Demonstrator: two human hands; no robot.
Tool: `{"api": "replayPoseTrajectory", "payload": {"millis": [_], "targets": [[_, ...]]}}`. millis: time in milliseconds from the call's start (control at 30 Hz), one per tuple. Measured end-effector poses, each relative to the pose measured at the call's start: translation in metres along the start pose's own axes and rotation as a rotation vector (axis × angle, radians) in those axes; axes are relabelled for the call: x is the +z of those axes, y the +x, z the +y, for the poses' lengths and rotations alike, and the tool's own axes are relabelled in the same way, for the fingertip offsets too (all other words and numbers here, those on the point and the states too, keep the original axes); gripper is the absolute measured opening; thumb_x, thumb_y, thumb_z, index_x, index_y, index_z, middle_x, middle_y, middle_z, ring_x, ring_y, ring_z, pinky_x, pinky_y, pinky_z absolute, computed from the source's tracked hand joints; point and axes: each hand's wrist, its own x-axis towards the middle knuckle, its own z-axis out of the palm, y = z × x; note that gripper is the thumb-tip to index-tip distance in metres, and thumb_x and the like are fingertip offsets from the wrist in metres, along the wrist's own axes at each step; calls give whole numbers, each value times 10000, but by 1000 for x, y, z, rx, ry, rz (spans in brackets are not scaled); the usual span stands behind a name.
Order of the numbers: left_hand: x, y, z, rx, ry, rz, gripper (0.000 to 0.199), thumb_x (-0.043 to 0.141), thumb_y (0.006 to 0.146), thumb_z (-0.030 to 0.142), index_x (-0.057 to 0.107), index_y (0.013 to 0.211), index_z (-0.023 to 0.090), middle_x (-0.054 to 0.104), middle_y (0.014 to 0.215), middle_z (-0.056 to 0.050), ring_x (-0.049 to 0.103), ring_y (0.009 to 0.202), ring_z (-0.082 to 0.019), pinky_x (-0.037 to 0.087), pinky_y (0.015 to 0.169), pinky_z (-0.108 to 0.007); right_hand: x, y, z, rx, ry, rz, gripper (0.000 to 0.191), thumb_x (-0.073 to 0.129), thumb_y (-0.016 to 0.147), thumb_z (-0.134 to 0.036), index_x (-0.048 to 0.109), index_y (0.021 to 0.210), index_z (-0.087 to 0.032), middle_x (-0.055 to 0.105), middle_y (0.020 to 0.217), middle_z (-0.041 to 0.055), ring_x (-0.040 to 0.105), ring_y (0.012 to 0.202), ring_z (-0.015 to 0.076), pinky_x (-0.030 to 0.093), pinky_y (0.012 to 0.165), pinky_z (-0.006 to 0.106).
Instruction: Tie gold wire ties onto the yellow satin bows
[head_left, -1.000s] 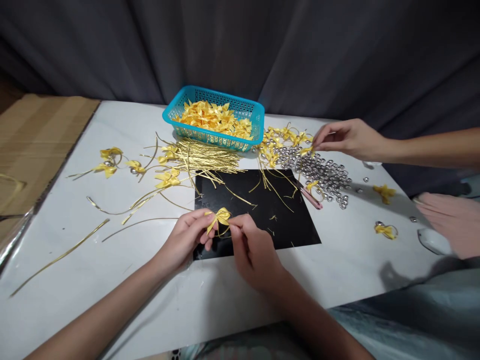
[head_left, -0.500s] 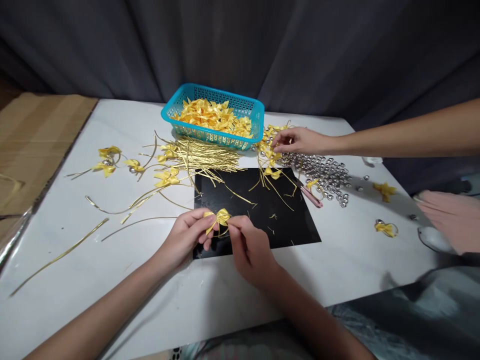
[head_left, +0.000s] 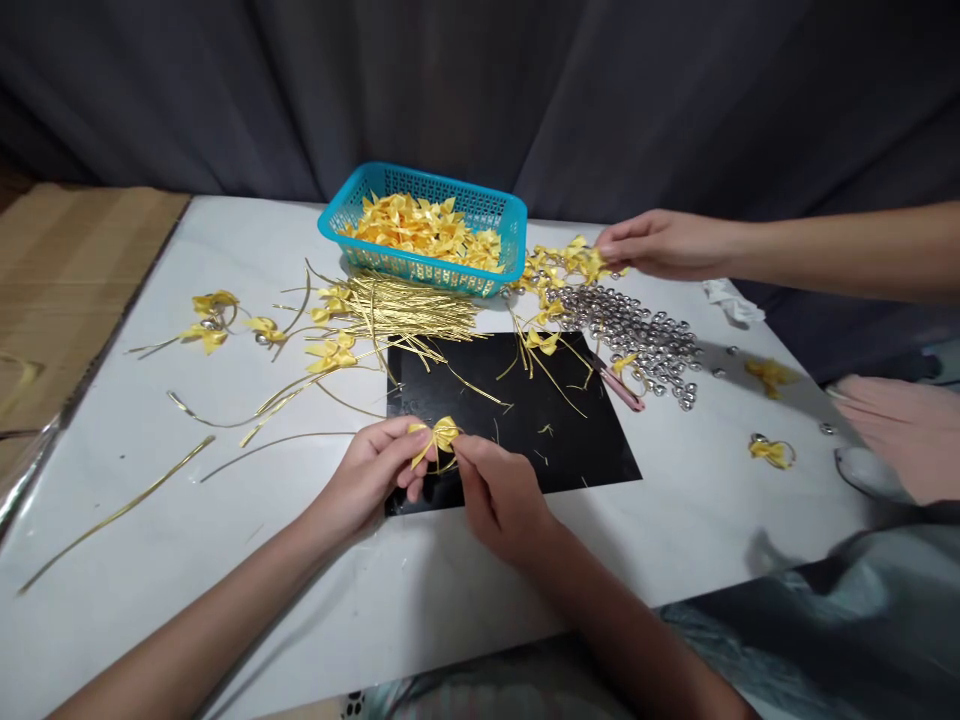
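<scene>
A small yellow ribbon bow (head_left: 444, 434) with a loop of gold wire hanging below it is between my two hands, above the near edge of a black mat (head_left: 570, 430). My left hand (head_left: 379, 465) pinches the bow's left side between thumb and fingers. On the other side, my right hand (head_left: 502, 490) has thumb and forefinger closed at the bow's right edge, on the gold wire as far as I can see; the fingertips partly hide it. Beyond the mat lies a bundle of gold wire twist ties (head_left: 412, 308).
A blue basket (head_left: 517, 245) of yellow bows stands at the back. Right of it are silver bells (head_left: 645, 335) and pink-handled scissors (head_left: 624, 388). Another person's hand (head_left: 667, 243) reaches in from the right to finished bows (head_left: 574, 260). Loose bows (head_left: 214, 325) and wires lie left.
The other person's hand has moved right and back, away from the basket, with yellow bows at its fingertips. My hands stay almost still on the bow.
</scene>
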Motion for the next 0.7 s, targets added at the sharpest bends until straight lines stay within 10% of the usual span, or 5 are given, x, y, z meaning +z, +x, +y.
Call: {"api": "replayPoseTrajectory", "payload": {"millis": [700], "targets": [[-4,-1,-4,60,81,-43,266,611,794,346,609,608,156,439,419,77,418,374,-32,312,414,-147,15,-4,-16,145,207,182,142,361,887,-81,448,897,-192,505,634,-29,433,463,78,339,459,191]]}}
